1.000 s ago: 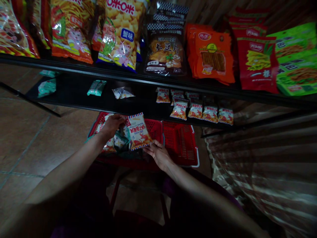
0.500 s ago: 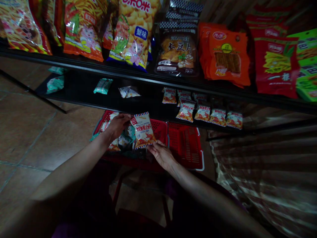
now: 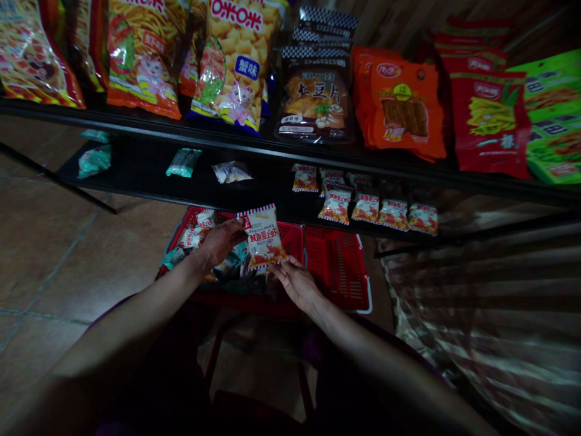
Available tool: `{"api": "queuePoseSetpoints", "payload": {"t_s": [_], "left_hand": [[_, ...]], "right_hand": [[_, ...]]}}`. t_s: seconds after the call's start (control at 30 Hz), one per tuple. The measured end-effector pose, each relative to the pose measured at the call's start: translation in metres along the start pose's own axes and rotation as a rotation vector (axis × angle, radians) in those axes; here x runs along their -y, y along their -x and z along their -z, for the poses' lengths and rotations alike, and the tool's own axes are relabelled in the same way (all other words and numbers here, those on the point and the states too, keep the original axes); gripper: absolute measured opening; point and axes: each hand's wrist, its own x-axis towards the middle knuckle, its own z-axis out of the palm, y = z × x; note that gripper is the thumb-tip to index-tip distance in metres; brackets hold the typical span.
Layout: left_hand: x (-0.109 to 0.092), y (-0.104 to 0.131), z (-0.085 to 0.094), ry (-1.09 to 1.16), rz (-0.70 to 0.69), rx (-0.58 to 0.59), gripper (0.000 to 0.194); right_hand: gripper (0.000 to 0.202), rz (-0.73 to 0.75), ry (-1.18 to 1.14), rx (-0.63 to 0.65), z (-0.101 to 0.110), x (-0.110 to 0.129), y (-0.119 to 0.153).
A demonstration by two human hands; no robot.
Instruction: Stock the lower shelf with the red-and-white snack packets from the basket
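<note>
A small white and orange snack packet (image 3: pixel 263 237) with a striped top edge is held between both hands, its printed front towards me. My left hand (image 3: pixel 223 239) grips its upper left edge. With the fingertips of my right hand (image 3: pixel 295 280) I hold its lower right corner. Below it is a red plastic basket (image 3: pixel 295 237). More packets (image 3: pixel 198 229) lie in the basket's left part, some white and some green, partly hidden by my left hand.
Similar packets (image 3: pixel 336 203) stand in a group on the black lower shelf (image 3: pixel 149 172). Green packets (image 3: pixel 184 162) and a white packet (image 3: pixel 232 172) lie further left. The upper shelf (image 3: pixel 190 128) above carries large snack bags (image 3: pixel 231 66). Pleated cloth (image 3: pixel 481 309) hangs at right.
The view has shifted slightly, so the shelves appear a little further left. Both hands keep hold of the packet, which has hardly moved.
</note>
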Motion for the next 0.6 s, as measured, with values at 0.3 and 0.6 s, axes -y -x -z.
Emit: {"api": "queuePoseSetpoints", "payload": {"t_s": [0.3,0.6], "left_hand": [[-0.0045,0.0004,-0.0002,-0.128,-0.054,0.006,0.012],[-0.0091,-0.0009,-0.0012,-0.207,-0.174,-0.082,0.014]], "right_hand": [[0.023,-0.065,-0.008,-0.078,0.0033,-0.0002,-0.0004],[0.024,-0.061,-0.038,-0.012,0.0004,0.0008,-0.0008]]}}
